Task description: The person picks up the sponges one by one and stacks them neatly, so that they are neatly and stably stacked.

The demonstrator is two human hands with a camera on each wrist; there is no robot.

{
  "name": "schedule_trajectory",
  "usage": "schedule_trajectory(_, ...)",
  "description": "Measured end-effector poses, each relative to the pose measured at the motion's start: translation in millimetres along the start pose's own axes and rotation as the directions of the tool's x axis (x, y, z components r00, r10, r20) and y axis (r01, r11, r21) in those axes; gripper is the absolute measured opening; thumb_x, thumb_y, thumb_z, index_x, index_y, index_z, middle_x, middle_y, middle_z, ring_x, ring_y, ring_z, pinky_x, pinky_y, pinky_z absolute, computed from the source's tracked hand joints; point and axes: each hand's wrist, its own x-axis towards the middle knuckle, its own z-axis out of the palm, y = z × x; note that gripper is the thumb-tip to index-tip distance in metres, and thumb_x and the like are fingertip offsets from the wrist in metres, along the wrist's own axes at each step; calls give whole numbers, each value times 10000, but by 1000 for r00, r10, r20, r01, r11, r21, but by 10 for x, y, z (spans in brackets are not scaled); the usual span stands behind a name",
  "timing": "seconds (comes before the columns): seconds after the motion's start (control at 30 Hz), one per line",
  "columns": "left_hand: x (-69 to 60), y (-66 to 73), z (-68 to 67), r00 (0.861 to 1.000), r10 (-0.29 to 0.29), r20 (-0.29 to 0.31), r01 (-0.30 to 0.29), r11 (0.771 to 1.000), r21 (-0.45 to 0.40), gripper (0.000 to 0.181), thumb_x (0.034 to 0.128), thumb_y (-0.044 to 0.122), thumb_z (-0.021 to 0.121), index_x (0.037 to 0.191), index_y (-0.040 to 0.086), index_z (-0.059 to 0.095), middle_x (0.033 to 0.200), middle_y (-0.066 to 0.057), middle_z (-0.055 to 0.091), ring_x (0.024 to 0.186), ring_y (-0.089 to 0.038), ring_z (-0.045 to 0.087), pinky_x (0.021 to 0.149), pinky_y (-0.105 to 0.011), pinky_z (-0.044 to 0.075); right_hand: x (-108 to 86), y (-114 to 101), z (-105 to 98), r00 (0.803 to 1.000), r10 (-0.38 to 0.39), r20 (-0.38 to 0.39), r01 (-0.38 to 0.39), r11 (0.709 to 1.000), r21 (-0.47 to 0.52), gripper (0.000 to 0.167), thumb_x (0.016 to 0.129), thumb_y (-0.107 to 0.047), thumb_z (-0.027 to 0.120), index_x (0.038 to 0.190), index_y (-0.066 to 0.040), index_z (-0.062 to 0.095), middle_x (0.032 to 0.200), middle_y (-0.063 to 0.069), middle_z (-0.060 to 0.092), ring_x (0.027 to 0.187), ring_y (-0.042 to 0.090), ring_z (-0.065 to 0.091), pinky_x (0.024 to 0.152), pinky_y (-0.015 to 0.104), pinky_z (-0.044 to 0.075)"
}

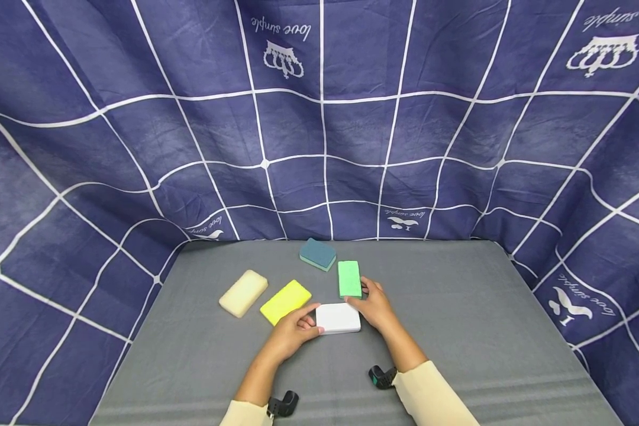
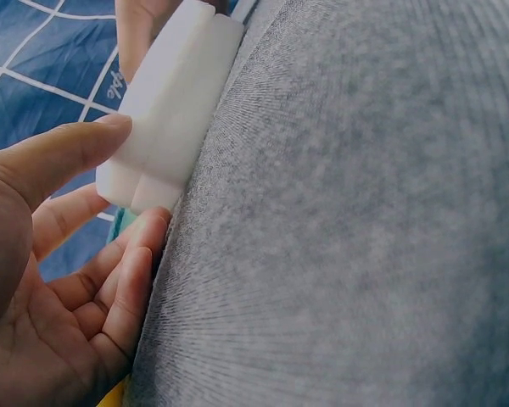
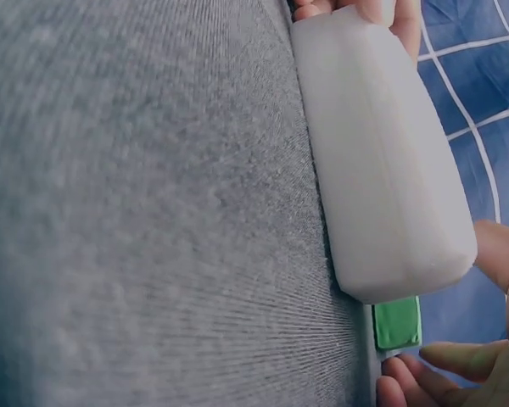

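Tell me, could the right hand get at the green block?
Probably yes: the right hand has its fingers beside the green block and nothing visible between, though its thumb seems to touch the white block.

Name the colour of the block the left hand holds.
The block is white, clearest in the head view.

White block (image 1: 338, 318) — matt, smooth, foam-like; grey table cloth (image 1: 436, 296) — matt, finely ribbed; blue curtain (image 1: 359, 133) — creased fabric.
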Motion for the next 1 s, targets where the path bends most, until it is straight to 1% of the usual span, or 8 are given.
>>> schedule_trajectory(0.07, -7, 3, 1, 1000, 6, 0, -6, 1000, 0, 580, 834, 196, 830, 1369, 95, 631, 877, -47, 623, 752, -96, 544, 669, -205, 476, 25, 4, 18, 1000, 2, -5, -2, 1000, -8, 768, 845, -278, 784, 1459, 54, 462, 1354, 246, 538, 1257, 375, 565, 1063, 527, 455)
schedule_trajectory(0.17, -6, -2, 2, 1000, -5, -4, 5, 1000, -1, 576, 833, 200, 831, 1367, 110, 635, 874, -32, 619, 748, -81, 544, 673, -197, 476, 61, 0, 45, 1000, 1, -13, -2, 999, -35, 785, 838, -294, 796, 1457, 56, 462, 1334, 245, 546, 1242, 374, 574, 1054, 516, 465)
schedule_trajectory(0.2, -4, -5, 2, 1000, 4, -4, -4, 1000, 1, 575, 834, 195, 830, 1366, 102, 634, 874, -35, 619, 746, -81, 543, 670, -202, 480, 71, -4, 52, 1000, 2, -15, -2, 999, -45, 792, 836, -300, 800, 1457, 54, 460, 1327, 244, 545, 1236, 374, 574, 1050, 515, 467)
schedule_trajectory(0.37, 4, -9, 1, 1000, -4, 4, 4, 1000, -8, 575, 838, 203, 825, 1372, 109, 630, 884, -22, 617, 755, -80, 548, 679, -200, 482, 94, -35, 84, 1000, 12, -27, -14, 996, -89, 827, 817, -326, 820, 1463, 38, 453, 1311, 233, 535, 1206, 381, 555, 1016, 515, 474)
schedule_trajectory(0.6, 4, -6, -4, 1000, -7, 4, 7, 1000, -11, 574, 833, 201, 828, 1364, 100, 635, 889, -39, 625, 758, -87, 555, 679, -198, 485, 138, -42, 117, 999, -2, -50, -7, 987, -162, 890, 781, -393, 838, 1458, 39, 455, 1345, 241, 516, 1261, 413, 502, 1031, 533, 455)
schedule_trajectory(0.73, 2, 3, -4, 1000, -8, 0, 8, 1000, -1, 572, 831, 199, 830, 1361, 105, 638, 886, -29, 626, 759, -89, 555, 677, -199, 484, 149, -48, 133, 998, -1, -63, -12, 981, -195, 910, 768, -431, 842, 1457, 25, 460, 1348, 232, 517, 1257, 414, 502, 1017, 541, 452)
schedule_trajectory(0.77, 4, 6, -2, 1000, -19, 0, 19, 1000, -1, 573, 830, 203, 831, 1362, 117, 640, 887, -19, 626, 761, -87, 556, 681, -194, 481, 149, -50, 135, 998, 0, -64, -13, 980, -200, 910, 765, -431, 844, 1455, 25, 462, 1347, 232, 517, 1253, 415, 502, 1011, 545, 451)
schedule_trajectory(1.0, 11, -2, -5, 1000, -9, 5, 9, 1000, 10, 570, 834, 210, 830, 1363, 118, 639, 885, -19, 629, 764, -96, 559, 681, -200, 485, 154, -56, 135, 998, 13, -64, -26, 978, -205, 901, 763, -404, 851, 1451, 27, 461, 1366, 244, 502, 1266, 423, 495, 1014, 556, 447)
